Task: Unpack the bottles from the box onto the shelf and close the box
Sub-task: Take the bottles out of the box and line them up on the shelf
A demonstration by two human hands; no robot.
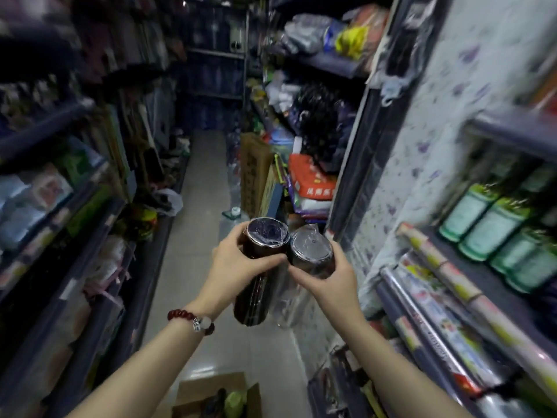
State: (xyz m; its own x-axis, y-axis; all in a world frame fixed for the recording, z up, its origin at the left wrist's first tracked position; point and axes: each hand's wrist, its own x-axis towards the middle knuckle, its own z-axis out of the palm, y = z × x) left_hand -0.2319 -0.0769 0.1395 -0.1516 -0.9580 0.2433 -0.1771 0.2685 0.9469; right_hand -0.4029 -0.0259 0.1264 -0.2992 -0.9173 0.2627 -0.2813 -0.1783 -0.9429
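Gripping cylindrical dark bottle (256,260), left hand (238,267), plastic-wrapped

- A small, crowded shop: a narrow grey tiled aisle (193,188) between dark metal shelves (99,212).
- Rows of identical green-labelled bottles (494,224), printed plastic rolls (437,312) and red-and-white packaged goods (312,182) fill them.

The head camera looks forward and down along a shop aisle floor (205,176), close above both forearms.

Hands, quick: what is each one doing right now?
Left hand: grips the dark red bottle.
Right hand: grips the grey bottle.
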